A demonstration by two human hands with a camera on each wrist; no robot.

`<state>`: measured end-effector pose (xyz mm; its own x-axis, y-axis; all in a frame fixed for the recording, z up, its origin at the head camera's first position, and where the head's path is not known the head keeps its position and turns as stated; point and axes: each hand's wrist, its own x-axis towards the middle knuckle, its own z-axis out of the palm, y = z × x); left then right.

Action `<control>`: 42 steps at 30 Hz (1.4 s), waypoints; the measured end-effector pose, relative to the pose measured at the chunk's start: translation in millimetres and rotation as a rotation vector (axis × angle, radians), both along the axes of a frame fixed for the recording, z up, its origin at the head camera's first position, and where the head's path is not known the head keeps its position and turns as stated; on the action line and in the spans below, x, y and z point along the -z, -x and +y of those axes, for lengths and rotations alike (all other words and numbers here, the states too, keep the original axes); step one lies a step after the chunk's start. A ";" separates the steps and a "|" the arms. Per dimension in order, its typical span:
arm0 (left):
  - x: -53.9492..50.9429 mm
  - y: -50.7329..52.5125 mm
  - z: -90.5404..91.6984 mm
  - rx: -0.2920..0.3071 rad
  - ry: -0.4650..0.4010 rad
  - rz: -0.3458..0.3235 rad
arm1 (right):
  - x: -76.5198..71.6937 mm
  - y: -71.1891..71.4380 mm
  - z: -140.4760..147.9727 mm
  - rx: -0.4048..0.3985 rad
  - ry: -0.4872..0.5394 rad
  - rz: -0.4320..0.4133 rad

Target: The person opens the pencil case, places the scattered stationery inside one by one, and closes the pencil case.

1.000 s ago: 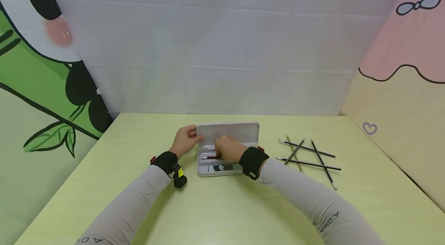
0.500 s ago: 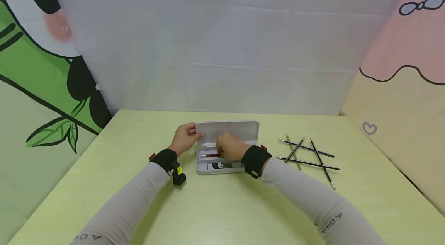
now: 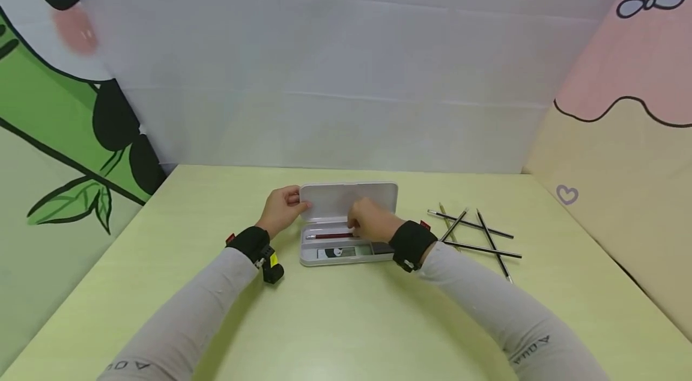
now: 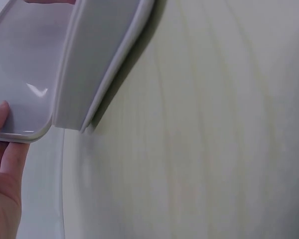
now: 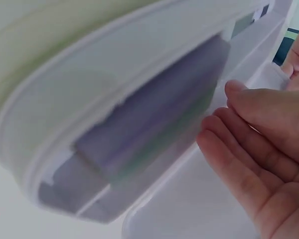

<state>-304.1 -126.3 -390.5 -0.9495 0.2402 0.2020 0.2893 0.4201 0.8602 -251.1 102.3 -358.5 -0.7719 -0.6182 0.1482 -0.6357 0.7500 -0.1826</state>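
Observation:
A white pencil case point(image 3: 346, 262) stands open on the table, its lid point(image 3: 327, 201) tilted up at the back. My left hand point(image 3: 281, 210) pinches the lid's left edge, thumb on the inside and fingers behind, as the left wrist view shows. A dark red pencil point(image 3: 328, 236) lies lengthwise in the back compartment. My right hand point(image 3: 374, 221) is over the case at the pencil's right end. In the right wrist view its loosely bent fingers point(image 5: 234, 164) hold nothing, and the thumb is apart from them. A blurred dark purple-and-green block point(image 5: 159, 112) sits in the front compartment.
Several black pencils point(image 3: 489, 237) and a yellowish pencil point(image 3: 442, 208) lie crossed in a pile on the table right of the case; my right sleeve covers part of it. A white cloth wall point(image 3: 346, 68) rises behind the table point(image 3: 303, 321).
My right hand has moved a little right along the case and come off the red pencil, which now shows more of its length. My left hand stays on the lid.

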 end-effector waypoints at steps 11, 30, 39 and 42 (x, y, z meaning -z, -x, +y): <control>3.6 5.2 -0.8 -0.005 -0.004 -0.007 | -4.0 -4.1 23.6 0.023 0.037 0.017; 4.7 7.9 3.6 -0.014 0.000 -0.031 | -28.9 -3.3 113.3 0.055 0.137 0.034; 5.0 7.8 2.4 -0.016 0.006 -0.018 | -21.2 7.9 166.9 0.026 0.106 0.031; 5.1 7.4 1.8 -0.015 0.005 -0.019 | -19.5 8.4 178.8 -0.008 0.077 0.010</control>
